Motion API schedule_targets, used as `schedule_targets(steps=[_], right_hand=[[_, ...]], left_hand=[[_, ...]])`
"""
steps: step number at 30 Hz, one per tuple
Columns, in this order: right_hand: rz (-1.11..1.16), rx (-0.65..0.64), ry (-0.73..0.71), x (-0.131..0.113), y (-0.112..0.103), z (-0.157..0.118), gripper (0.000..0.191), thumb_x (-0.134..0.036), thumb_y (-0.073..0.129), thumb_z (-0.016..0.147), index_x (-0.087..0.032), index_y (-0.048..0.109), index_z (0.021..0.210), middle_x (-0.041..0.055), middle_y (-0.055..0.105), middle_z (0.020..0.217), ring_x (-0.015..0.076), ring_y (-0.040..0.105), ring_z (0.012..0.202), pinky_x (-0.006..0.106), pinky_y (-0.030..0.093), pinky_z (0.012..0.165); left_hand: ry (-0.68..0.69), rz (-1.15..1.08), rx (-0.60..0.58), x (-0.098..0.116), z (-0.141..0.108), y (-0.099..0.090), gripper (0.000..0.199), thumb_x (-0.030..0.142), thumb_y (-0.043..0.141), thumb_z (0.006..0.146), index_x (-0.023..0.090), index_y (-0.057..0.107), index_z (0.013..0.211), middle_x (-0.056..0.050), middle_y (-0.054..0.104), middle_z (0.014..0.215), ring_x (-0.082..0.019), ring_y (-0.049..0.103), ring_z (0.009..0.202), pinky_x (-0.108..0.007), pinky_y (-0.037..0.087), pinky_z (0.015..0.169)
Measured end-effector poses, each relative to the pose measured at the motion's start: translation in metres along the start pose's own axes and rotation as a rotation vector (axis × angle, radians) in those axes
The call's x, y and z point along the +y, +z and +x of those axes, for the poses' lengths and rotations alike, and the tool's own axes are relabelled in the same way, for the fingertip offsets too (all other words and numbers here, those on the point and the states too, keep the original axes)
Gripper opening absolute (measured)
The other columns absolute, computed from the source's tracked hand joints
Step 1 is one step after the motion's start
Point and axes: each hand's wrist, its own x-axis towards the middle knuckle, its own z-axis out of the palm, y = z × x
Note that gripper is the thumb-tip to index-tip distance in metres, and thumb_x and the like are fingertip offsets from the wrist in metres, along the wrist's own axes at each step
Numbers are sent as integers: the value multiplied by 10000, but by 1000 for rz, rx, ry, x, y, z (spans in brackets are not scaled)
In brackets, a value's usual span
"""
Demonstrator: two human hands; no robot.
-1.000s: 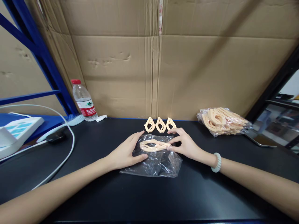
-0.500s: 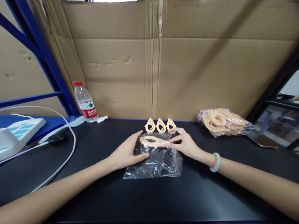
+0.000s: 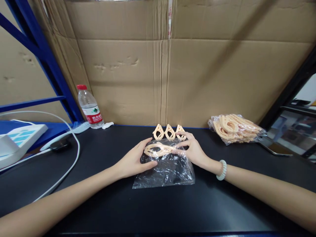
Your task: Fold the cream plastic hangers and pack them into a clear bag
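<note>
A clear plastic bag [image 3: 164, 172] lies on the black table in front of me. Inside or under its film, near the far edge, is a beige plastic piece [image 3: 156, 150], probably a folding hanger. My left hand [image 3: 135, 161] rests against the bag's left side, thumb and fingers wide apart. With its fingertips, my right hand [image 3: 191, 149] grips the right end of the beige piece; whether through the film or inside the bag I cannot tell. Just beyond stand three beige teardrop-shaped pieces [image 3: 170, 132] in a row, the rightmost partly behind my right fingers.
At the right, a clear bag of several beige pieces [image 3: 235, 128] lies beside a flat dark object with a shiny rim [image 3: 276, 147]. A water bottle [image 3: 91, 108], white cable [image 3: 77, 151] and white device [image 3: 22, 140] are at the left. A cardboard wall [image 3: 123, 72] closes the back.
The beige piece has shifted slightly left and turned a little. My right hand has moved left with it, while my left hand has stayed nearly in place.
</note>
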Motion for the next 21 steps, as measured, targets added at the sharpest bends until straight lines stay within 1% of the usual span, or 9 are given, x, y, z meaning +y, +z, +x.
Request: schedule_targets(steps=[5, 7, 9, 11, 14, 16, 19, 20, 21], right_hand=[[-19, -20, 65, 5, 2, 0, 133, -307, 839, 634, -286, 776, 749, 72, 613, 1223, 313, 482, 1185, 558, 371, 1002], [11, -52, 83, 5, -1, -1, 168, -305, 842, 620, -272, 780, 773, 82, 613, 1235, 310, 505, 1179, 537, 369, 1016], [47, -78, 91, 6, -8, -2, 160, -312, 801, 661, -259, 783, 811, 87, 630, 1217, 296, 545, 1154, 491, 401, 1005], [47, -54, 97, 9, -20, -1, 131, -305, 663, 779, -245, 779, 788, 76, 676, 1130, 274, 584, 1114, 446, 444, 964], [-27, 46, 97, 21, -40, 8, 411, -238, 395, 884, -205, 732, 650, 79, 699, 1023, 260, 598, 1083, 425, 450, 939], [-94, 57, 75, 32, -50, 22, 440, -225, 345, 890, -182, 706, 642, 100, 693, 999, 261, 607, 1041, 428, 453, 917], [-199, -61, -27, 48, -58, 49, 290, -203, 439, 861, -172, 725, 822, 101, 701, 961, 237, 624, 939, 405, 474, 861], [-232, -129, -82, 52, -58, 58, 242, -169, 493, 830, -185, 725, 898, 90, 704, 992, 231, 615, 958, 395, 465, 873], [-266, -201, -138, 56, -57, 66, 268, -118, 536, 788, -207, 720, 960, 74, 703, 1042, 227, 601, 996, 388, 453, 890]], left_hand=[[42, 9, -45, 2, -2, -1, 797, 521, 591, 807, 168, 244, 1432, -147, 374, 1485, -283, 408, 1331, -430, 348, 1102], [45, 30, -66, 1, -3, -2, 789, 523, 574, 820, 154, 245, 1434, -155, 363, 1491, -284, 398, 1339, -425, 344, 1106], [48, 55, -82, 0, -4, -3, 766, 524, 547, 840, 150, 248, 1438, -156, 342, 1504, -291, 367, 1359, -437, 330, 1115], [63, 73, -91, -1, -5, -4, 730, 513, 519, 861, 163, 248, 1442, -149, 322, 1517, -298, 332, 1379, -460, 307, 1126], [100, 75, -86, -2, -4, -4, 693, 501, 497, 881, 178, 253, 1444, -151, 330, 1513, -302, 335, 1377, -484, 300, 1126], [123, 71, -70, -2, -3, -4, 683, 505, 485, 890, 180, 255, 1445, -155, 339, 1507, -299, 347, 1370, -486, 303, 1123], [133, 85, -57, -1, -2, -3, 669, 502, 466, 903, 177, 254, 1448, -149, 319, 1518, -294, 309, 1391, -485, 283, 1135], [134, 94, -60, 0, -3, -3, 666, 502, 460, 907, 181, 252, 1452, -143, 305, 1527, -294, 284, 1402, -489, 273, 1139], [140, 103, -68, 0, -3, -3, 660, 501, 451, 912, 189, 247, 1457, -134, 291, 1535, -294, 259, 1413, -494, 262, 1143]])
